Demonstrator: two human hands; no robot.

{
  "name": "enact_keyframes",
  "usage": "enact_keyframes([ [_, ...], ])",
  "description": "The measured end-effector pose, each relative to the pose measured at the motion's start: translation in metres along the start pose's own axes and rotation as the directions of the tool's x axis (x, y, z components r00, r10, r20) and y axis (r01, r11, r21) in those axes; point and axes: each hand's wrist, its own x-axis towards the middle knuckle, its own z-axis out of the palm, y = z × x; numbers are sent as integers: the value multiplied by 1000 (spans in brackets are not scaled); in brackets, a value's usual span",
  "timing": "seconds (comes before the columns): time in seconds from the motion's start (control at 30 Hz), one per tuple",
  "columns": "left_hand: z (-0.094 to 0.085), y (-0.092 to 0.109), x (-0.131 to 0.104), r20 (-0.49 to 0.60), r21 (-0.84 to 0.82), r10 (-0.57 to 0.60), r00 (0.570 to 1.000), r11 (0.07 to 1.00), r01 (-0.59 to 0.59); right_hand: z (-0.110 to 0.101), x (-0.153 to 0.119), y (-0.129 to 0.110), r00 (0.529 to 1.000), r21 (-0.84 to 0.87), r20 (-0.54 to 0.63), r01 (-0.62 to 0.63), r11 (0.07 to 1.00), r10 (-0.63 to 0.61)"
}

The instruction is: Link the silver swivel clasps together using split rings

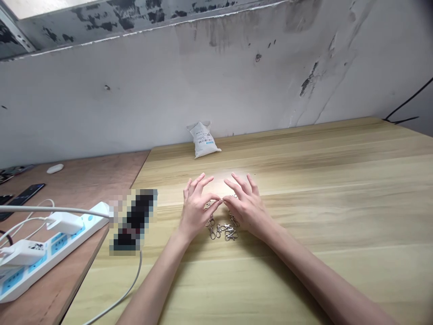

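Note:
My left hand (198, 205) and my right hand (246, 205) meet over the wooden table, thumb and index finger of each pinched together. Their fingertips almost touch, and what they pinch is too small to make out. On both hands the other fingers are raised and spread. Beneath and between them lie several silver metal swivel clasps (231, 234) in a loose group. Part of this group is hidden by my fingers. One clasp (212, 232) rests close to my left thumb side.
A white printed plastic packet (205, 141) stands by the wall. Left of my arms, a pixelated dark object (135, 221) lies near a cable (137, 271). A white power strip (57, 246) with plugged-in chargers occupies the brown table, beside a dark phone (25, 198) and a white case (55, 169).

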Motion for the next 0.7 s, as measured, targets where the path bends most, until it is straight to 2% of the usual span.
enact_keyframes([
  [0.13,4,1,-1,21,151,63,998,986,-65,-3,2,-3,999,3,36,-24,1000,24],
  [0.23,6,1,-2,57,189,93,994,977,-102,-4,2,-4,999,48,48,-19,999,16],
  [0.3,6,-1,-2,60,173,89,994,980,-99,-4,3,-2,999,111,35,-38,993,34],
  [0.4,4,-10,-3,76,124,30,997,991,-39,-3,1,9,990,174,18,-138,975,137],
  [0.53,-1,-26,-4,196,69,-76,978,996,64,2,-4,30,962,121,55,-272,955,267],
  [0.6,-3,-32,-5,279,25,-91,956,996,87,5,-7,37,956,104,72,-290,951,284],
  [0.7,-4,-34,-6,323,-11,-67,944,997,75,4,-8,40,962,99,103,-264,959,254],
])
